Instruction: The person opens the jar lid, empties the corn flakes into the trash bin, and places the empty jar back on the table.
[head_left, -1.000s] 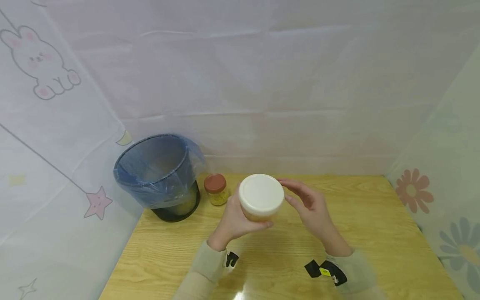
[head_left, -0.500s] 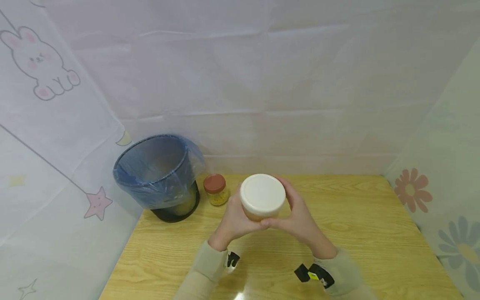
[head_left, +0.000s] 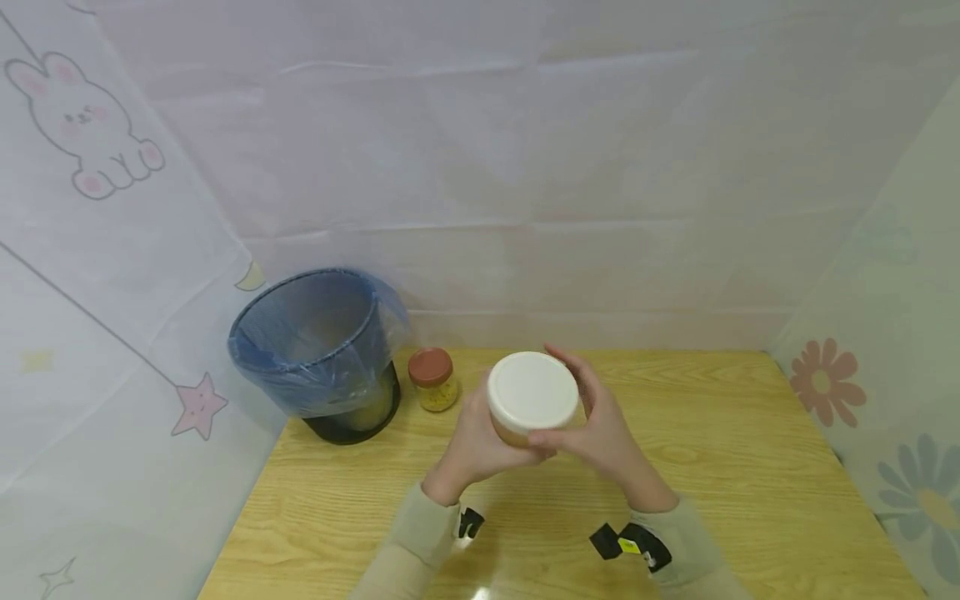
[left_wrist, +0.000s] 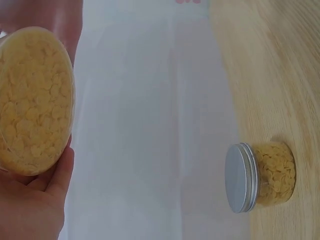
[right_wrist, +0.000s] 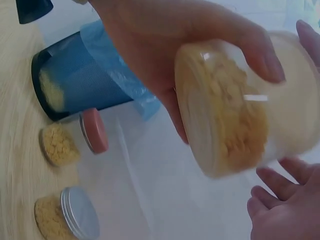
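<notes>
A clear jar of yellow flakes with a white lid is held above the table, its flakes showing through the bottom in the left wrist view. My left hand grips the jar's body from the left; its thumb lies across the side in the right wrist view. My right hand curves round the lid from the right, thumb at the near edge and fingers behind. In the right wrist view the right hand's lower fingers look slightly apart from the jar. The jar partly hides both hands' far fingers.
A red-lidded jar of yellow bits stands beside a black mesh bin lined with a blue bag. A silver-lidded jar of flakes stands on the table, hidden in the head view. A white cloth backdrop rises behind.
My right hand has come in from the jar's right edge to wrap the lid, its thumb shifting onto the near rim. The jar and left hand have moved slightly right.
</notes>
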